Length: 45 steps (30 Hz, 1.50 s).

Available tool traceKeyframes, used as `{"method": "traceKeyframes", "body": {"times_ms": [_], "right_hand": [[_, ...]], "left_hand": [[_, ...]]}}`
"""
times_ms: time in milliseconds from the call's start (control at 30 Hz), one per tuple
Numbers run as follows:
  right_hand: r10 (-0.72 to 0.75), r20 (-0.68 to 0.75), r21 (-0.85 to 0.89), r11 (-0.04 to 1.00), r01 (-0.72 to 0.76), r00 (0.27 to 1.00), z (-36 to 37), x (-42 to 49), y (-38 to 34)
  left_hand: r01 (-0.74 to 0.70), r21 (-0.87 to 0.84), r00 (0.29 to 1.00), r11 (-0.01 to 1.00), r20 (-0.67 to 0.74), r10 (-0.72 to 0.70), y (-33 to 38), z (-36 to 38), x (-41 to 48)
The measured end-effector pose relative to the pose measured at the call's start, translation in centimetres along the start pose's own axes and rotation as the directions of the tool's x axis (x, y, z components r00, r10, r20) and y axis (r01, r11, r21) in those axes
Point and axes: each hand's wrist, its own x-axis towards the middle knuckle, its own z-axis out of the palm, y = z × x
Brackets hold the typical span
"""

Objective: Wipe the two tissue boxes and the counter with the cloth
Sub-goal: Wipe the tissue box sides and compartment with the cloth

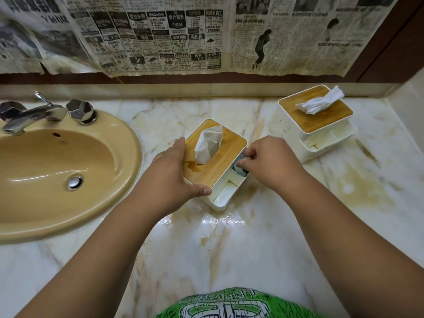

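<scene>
A white tissue box with a wooden lid (220, 157) stands in the middle of the marble counter (229, 244), a tissue sticking up from it and a brown wet stain on the lid. My left hand (174, 175) grips its left side, thumb on the front corner. My right hand (268, 161) presses a small grey cloth (239, 167) into a side compartment of this box. A second, similar tissue box (316, 125) stands at the back right, with specks on its white wall and dirty compartments.
A tan sink basin (57, 175) with a chrome tap (29, 115) fills the left. Brown stains and wet patches mark the counter right of and in front of the boxes. Newspaper covers the wall behind. The counter ends at a wall on the right.
</scene>
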Motion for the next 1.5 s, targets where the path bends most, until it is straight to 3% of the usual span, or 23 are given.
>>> {"method": "traceKeyframes", "body": {"times_ms": [67, 333, 500, 633, 800, 1100, 1333, 1500], "right_hand": [[-0.01, 0.033, -0.092, 0.996, 0.013, 0.999, 0.1, 0.0, -0.4], [0.074, -0.034, -0.063, 0.995, -0.076, 0.997, 1.7, 0.1, -0.4], [0.11, -0.107, 0.174, 0.981, -0.09, 0.988, 2.0, -0.8, 0.4], [0.145, -0.146, 0.428, 0.901, -0.07, 0.979, 1.9, -2.3, 0.5], [0.15, -0.177, 0.614, 0.789, -0.01, 0.973, 0.1, -3.4, 0.3], [0.121, -0.291, 0.742, 0.655, 0.144, 0.949, -2.7, -5.0, -0.6], [0.201, -0.277, 0.731, 0.679, 0.07, 0.94, 2.2, -6.1, -1.8], [0.034, -0.263, 0.523, 0.845, 0.113, 0.964, 3.1, -7.4, -2.5]], "left_hand": [[0.0, 0.004, 1.0, 1.0, 0.002, 0.0, 0.0, 0.0, 0.1], [0.014, 0.011, 1.0, 1.0, -0.002, -0.014, -0.1, 0.3, 0.1], [0.019, -0.031, 1.0, 0.999, -0.022, -0.02, -0.7, 0.4, -0.1], [0.016, -0.02, 0.999, 1.0, -0.04, -0.016, -1.0, 0.4, -0.2], [0.027, -0.016, 0.999, 1.0, -0.042, -0.028, -1.0, 0.4, -0.3], [0.044, -0.047, 0.992, 0.998, -0.115, -0.049, -0.5, 0.4, -0.8], [0.096, 0.113, 0.964, 0.989, -0.256, -0.065, 0.3, 1.8, -2.1], [0.118, -0.042, 0.966, 0.992, -0.226, -0.124, 0.4, 1.7, -3.5]]}}
